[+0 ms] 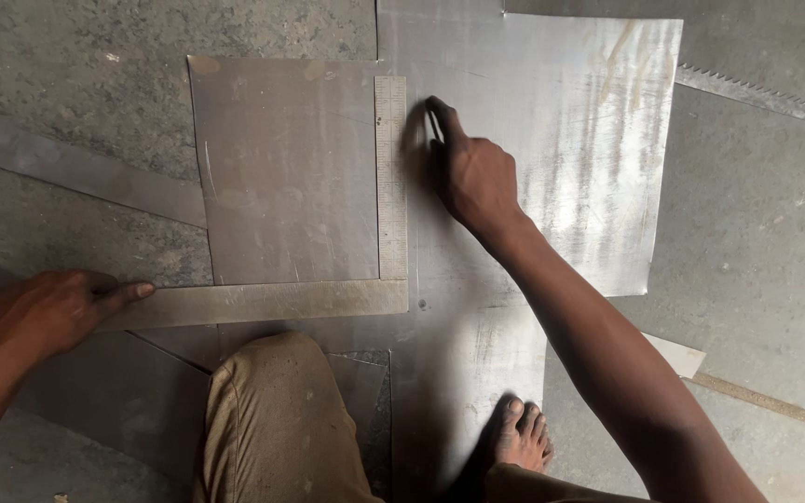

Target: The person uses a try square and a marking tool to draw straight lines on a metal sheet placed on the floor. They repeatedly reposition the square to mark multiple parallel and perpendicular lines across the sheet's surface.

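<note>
A large steel L-shaped square (390, 214) lies on grey sheet metal (570, 140) on the floor. My left hand (44, 312) presses down on the left end of its long horizontal arm, fingers spread flat. My right hand (472, 172) pinches a thin scriber (433, 121) with its tip against the sheet just right of the square's graduated upright arm. A smaller metal sheet (286, 172) sits inside the square's corner.
My knee in tan trousers (272, 419) and my bare foot (522, 433) rest on the sheets at the bottom. A saw blade (766, 93) lies at the upper right. More metal strips (76, 168) lie at the left on the concrete floor.
</note>
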